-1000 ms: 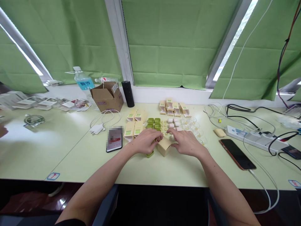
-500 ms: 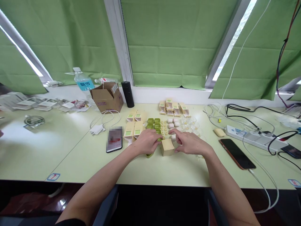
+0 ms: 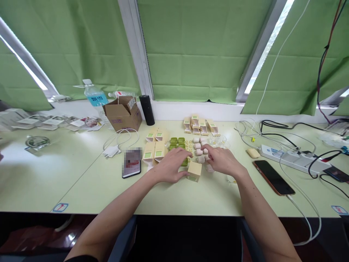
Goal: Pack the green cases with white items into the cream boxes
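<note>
A small cream cardboard box (image 3: 194, 170) stands closed near the front of the table. Beside it on the left, my left hand (image 3: 174, 165) has its thumb at the box's edge and its fingers stretched apart above green trays (image 3: 177, 140). To the right of the box, my right hand (image 3: 223, 161) reaches over rows of small pale pink pieces (image 3: 199, 152); the index finger extends, the others curl, and I see nothing held. Small yellow pieces (image 3: 188, 143) lie in rows between the trays and the pink pieces. Clear plastic pieces (image 3: 218, 141) sit behind my right hand.
Opened cream boxes (image 3: 154, 150) stand to the left, with several more (image 3: 201, 125) at the back. A phone (image 3: 132, 162) lies left; another phone (image 3: 274, 177), a power strip (image 3: 290, 158) and cables are right. A brown carton (image 3: 123, 113) and black cylinder (image 3: 147, 110) stand at the back.
My left fingers have lifted off the box and spread apart. My right hand has moved away from the box, rightward over the pink pieces. The box stays, slightly turned.
</note>
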The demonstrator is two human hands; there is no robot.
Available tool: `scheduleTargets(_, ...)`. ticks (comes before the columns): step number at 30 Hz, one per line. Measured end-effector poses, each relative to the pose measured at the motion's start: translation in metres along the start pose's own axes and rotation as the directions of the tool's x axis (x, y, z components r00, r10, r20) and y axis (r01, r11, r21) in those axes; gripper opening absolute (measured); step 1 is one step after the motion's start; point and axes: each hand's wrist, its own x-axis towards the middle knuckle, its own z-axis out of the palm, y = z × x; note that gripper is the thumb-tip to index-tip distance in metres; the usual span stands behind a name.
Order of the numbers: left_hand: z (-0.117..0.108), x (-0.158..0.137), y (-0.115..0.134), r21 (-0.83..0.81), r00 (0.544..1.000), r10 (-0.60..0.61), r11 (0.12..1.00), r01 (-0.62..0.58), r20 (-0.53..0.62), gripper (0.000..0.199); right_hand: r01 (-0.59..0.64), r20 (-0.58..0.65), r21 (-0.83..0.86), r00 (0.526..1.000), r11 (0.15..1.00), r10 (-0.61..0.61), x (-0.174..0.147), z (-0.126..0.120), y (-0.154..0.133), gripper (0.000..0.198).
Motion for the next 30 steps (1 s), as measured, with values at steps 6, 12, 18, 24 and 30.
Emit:
scheduleTargets(6, 0.01, 0.006, 0.011, -0.027, 0.995, 0.04, 0.999, -0.038, 0.086, 0.054, -0.005, -0.086, 0.052, 0.996, 0.999, 0.009, -0.004, -0.004, 0.009, 0.04)
scheduleTargets(12, 0.004, 0.013, 0.019, 0.032, 0.988, 0.044, 0.998, -0.05, 0.145, 0.051, -0.021, -0.121, 0.05, 0.992, 0.999, 0.027, -0.013, -0.007, 0.019, 0.042)
scheduleTargets(18, -0.039, 0.04, -0.014, -0.049, 0.996, -0.077, 0.996, 0.079, 0.051, 0.043, -0.051, -0.138, 0.098, 0.988, 0.994, 0.064, -0.017, -0.001, 0.035, 0.04)
scheduleTargets(24, -0.072, 0.108, -0.111, 0.066, 0.946, -0.31, 0.946, 0.317, -0.095, 0.044, -0.04, -0.144, 0.125, 0.988, 0.991, 0.058, -0.012, 0.012, 0.04, 0.04)
scheduleTargets(30, -0.053, 0.152, -0.179, 0.152, 0.857, -0.494, 0.844, 0.514, -0.148, 0.041, -0.072, -0.15, 0.095, 0.985, 0.993, 0.086, -0.01, 0.018, 0.045, 0.04)
